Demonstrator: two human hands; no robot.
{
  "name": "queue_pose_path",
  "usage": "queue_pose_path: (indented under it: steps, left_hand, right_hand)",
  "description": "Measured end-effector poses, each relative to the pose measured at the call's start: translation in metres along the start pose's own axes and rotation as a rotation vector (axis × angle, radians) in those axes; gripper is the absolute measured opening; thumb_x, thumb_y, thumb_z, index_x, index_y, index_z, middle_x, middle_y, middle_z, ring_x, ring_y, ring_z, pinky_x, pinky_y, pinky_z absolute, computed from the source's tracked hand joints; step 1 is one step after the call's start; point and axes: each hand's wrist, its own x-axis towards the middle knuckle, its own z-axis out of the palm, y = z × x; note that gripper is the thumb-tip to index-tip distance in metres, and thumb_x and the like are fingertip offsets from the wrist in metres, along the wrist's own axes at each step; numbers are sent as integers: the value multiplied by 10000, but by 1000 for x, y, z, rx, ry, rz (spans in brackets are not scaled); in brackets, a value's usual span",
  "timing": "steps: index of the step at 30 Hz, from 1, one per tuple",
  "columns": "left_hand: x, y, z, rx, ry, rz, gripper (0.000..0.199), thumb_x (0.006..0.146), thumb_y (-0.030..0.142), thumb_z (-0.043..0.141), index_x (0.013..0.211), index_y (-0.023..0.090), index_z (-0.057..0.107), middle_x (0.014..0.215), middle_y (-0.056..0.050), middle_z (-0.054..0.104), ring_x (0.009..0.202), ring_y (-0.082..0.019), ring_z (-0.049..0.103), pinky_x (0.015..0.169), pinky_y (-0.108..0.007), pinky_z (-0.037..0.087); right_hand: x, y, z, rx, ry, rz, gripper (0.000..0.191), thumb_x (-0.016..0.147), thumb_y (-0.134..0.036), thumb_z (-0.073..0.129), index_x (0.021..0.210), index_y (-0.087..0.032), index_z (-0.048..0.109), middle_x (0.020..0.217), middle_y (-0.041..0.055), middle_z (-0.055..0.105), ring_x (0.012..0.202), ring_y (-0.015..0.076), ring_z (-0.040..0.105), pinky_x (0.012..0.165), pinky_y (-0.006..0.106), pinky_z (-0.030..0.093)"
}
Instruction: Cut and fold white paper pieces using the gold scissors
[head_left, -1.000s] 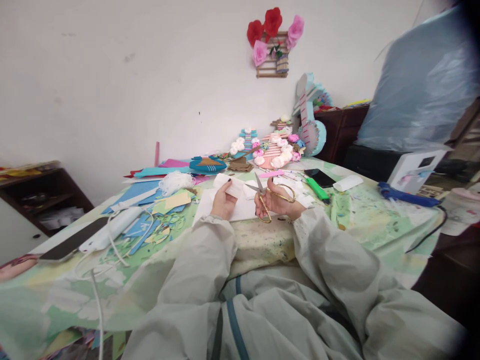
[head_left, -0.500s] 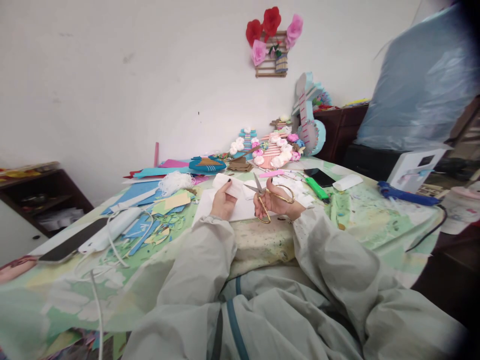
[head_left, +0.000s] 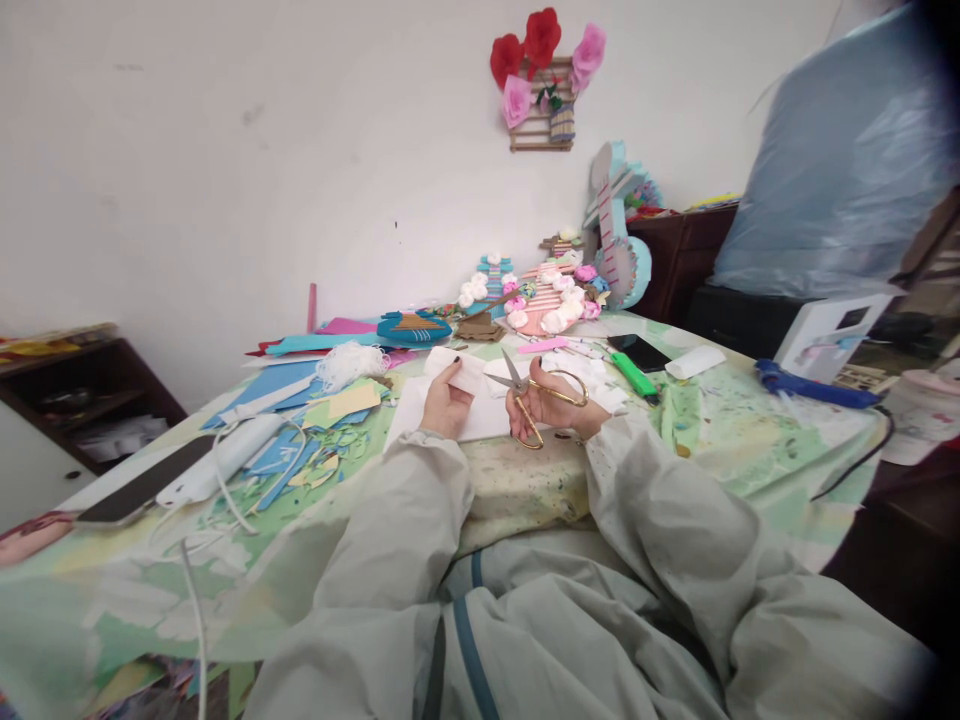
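Note:
Between the thumb and fingers of my left hand (head_left: 448, 402) is a piece of thin white paper (head_left: 466, 372). My right hand (head_left: 556, 402) grips gold-handled scissors (head_left: 523, 388), whose blades stand apart and point up and left toward the paper without touching it. Under both hands lies a white sheet (head_left: 487, 418) near the table's front edge. Crumpled white paper (head_left: 592, 378) rests just beyond my right hand, partly hidden by it.
Left are paper scraps (head_left: 322, 455), white string (head_left: 351, 367), a power strip (head_left: 221, 460) with a cable and a phone (head_left: 142, 485). Right are a green box cutter (head_left: 634, 376), a black phone (head_left: 639, 352) and a blue glue gun (head_left: 814, 386). Flower-decorated crafts (head_left: 551, 300) stand behind.
The scissor blades are spread slightly wider than before. Both hands stay in nearly the same place, and the view has tilted very slightly.

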Motion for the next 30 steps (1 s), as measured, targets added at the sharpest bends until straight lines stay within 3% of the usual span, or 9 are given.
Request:
queue_pose_path:
  steps: [6, 12, 19, 25, 30]
  left_hand:
    - [0, 0, -1, -1, 0, -12, 136, 764, 28, 579, 827, 146, 603, 689, -14, 681, 642, -113, 658, 705, -224, 537]
    - [-1, 0, 0, 11, -10, -21, 151, 760, 35, 584, 850, 153, 605, 702, -15, 682, 650, -118, 662, 705, -227, 538]
    - [-3, -1, 0, 20, -41, -42, 127, 764, 36, 573, 831, 140, 606, 696, -14, 677, 648, -112, 653, 717, -224, 525]
    - [-9, -1, 1, 60, -132, -85, 138, 741, 38, 571, 830, 137, 606, 681, -23, 671, 632, -129, 647, 705, -243, 518]
    - [-8, -3, -2, 87, -282, -83, 173, 728, 48, 568, 867, 133, 628, 746, -40, 690, 708, -149, 658, 746, -258, 505]
  right_hand:
    - [1, 2, 0, -11, -42, 16, 878, 760, -808, 100, 707, -103, 621, 653, 146, 686, 534, 204, 646, 527, 311, 511]
    - [1, 3, -1, -8, -25, 45, 840, 804, -767, 105, 718, -100, 608, 652, 159, 682, 536, 203, 640, 536, 313, 513]
    - [2, 0, 1, -17, 24, 3, 862, 746, -822, 120, 695, -112, 607, 652, 142, 690, 519, 195, 637, 548, 311, 508]
    - [3, -3, 4, -15, 37, -25, 826, 761, -811, 153, 735, -121, 607, 658, 132, 688, 546, 198, 642, 573, 321, 504]
    - [5, -1, 3, 4, 47, -50, 812, 786, -786, 168, 844, -113, 619, 656, 120, 681, 571, 210, 648, 607, 341, 503]
